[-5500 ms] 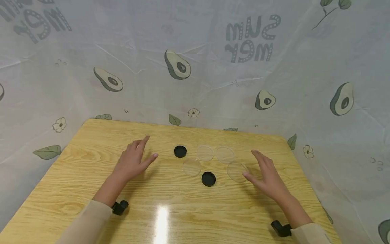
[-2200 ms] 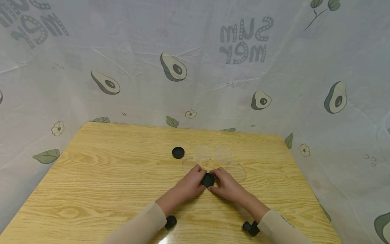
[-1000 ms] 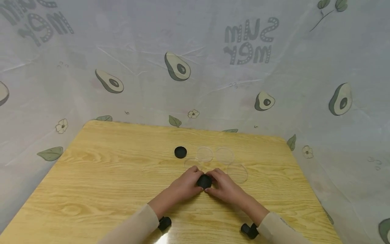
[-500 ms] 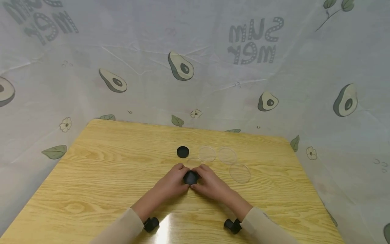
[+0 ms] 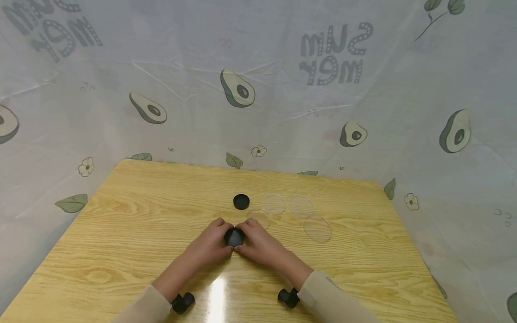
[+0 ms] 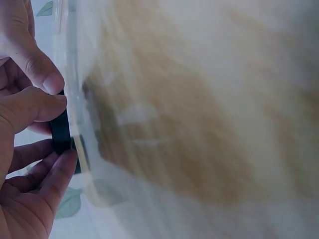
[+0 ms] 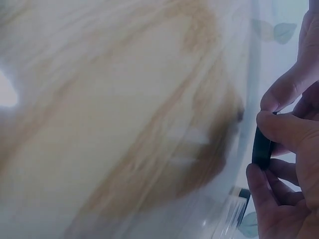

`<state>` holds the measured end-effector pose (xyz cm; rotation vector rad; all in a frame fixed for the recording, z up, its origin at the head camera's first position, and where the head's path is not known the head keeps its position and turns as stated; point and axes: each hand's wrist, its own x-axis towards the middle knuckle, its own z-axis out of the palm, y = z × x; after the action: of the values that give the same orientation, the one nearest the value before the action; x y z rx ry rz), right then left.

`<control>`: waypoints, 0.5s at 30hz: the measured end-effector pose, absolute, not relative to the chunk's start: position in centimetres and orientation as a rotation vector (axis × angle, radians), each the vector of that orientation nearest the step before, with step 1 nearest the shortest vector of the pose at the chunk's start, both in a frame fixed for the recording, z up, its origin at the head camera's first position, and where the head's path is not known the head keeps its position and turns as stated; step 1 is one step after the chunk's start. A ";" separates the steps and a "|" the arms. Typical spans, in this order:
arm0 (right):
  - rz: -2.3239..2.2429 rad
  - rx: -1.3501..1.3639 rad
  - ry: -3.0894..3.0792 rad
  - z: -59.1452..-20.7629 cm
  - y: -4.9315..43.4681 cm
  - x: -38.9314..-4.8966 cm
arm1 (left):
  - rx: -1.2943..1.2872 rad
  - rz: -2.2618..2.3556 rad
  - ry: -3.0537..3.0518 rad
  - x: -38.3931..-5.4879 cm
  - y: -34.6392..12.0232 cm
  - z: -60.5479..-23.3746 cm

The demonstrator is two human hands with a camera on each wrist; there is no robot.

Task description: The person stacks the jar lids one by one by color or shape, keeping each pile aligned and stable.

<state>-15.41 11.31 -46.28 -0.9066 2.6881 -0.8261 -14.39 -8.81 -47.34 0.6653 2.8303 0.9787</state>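
Observation:
A shallow round black lid is held between both hands, just left of the middle of the table in the head view. My left hand pinches its left side, and my right hand pinches its right side, with the thumbs at the near edge. Seen edge-on in the left wrist view, the lid sits between thumbs and fingertips. The right wrist view shows the same lid gripped at its rim, slightly above the tabletop. A second black lid lies behind the hands.
Several clear round discs lie on the wooden table: one right behind the right hand, others farther back, and one to the right. A patterned cloth hangs behind the table.
Earlier the hands were apart, with the lid on the table. Both then took hold of it, and they have since carried it leftward. The second lid and clear discs have stayed put.

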 end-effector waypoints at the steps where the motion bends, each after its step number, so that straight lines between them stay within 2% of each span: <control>1: -0.819 -0.917 2.683 -46.3 11.1 -15.4 | 0.664 0.984 2.837 -14.2 -9.1 -47.4; 15: -0.756 -0.948 2.670 -47.1 9.8 -15.2 | 0.675 0.959 2.842 -13.6 -10.8 -47.8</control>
<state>-15.23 9.77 -47.12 -0.9481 2.6702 -0.7555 -13.57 -10.76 -47.81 0.6751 2.8417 0.9587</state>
